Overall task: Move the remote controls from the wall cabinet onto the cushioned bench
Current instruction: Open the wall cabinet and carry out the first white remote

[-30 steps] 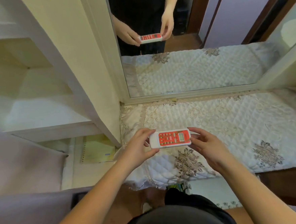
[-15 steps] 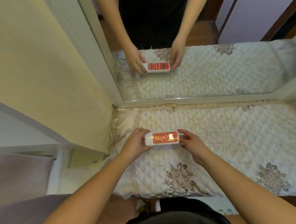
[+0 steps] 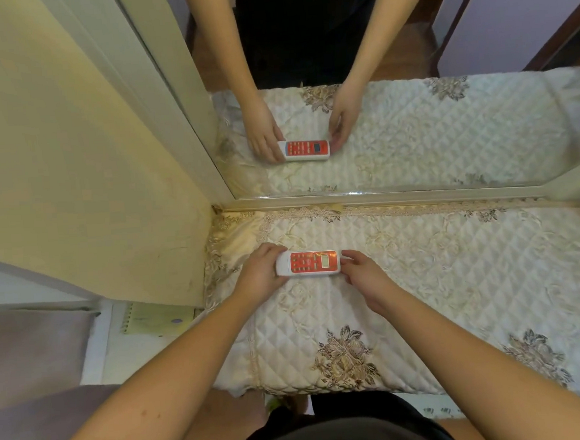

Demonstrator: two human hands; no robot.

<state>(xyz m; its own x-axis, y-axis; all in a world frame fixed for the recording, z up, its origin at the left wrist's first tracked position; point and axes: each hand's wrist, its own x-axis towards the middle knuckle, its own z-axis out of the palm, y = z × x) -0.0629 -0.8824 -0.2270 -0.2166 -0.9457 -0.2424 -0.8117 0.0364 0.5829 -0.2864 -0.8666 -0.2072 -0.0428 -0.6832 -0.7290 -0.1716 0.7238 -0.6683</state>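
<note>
**Remote Held Level at the Bench Cushion, One Hand at Each End**

Though spread wide across the lower frame, offered little but bare quilting: bench (image 3: 457, 276), covered in a cream diamond-stitched cushion with brown flower motifs. Backed along its far edge by a mirror (image 3: 412, 125), showing the same hands and the same device from the other side. Bounded on the left by a pale yellow cabinet side (image 3: 71, 149), meeting the cushion at the corner.

Reached in from below, both forearms converging near the bench's left end. Closed around the left end of the remote control (image 3: 308, 263), left hand (image 3: 259, 273), thumb and fingers wrapped over the rounded white tip. Pinched at the opposite end, right hand (image 3: 366, 279), fingertips touching the short edge. Gripped by both, then, neither released.

Lay flat and face up, red keypad and small display showing, long axis running left to right, parallel to the mirror's lower rail. Sat squarely between the two hands, equally near each. Appeared pressed to, or just above, the cushion; contact could not be told for certain, though the reflection suggested it resting. Judged close to set down: needed only a straight letting-go outward, each hand drawing away along the long axis without nudging it.
</note>
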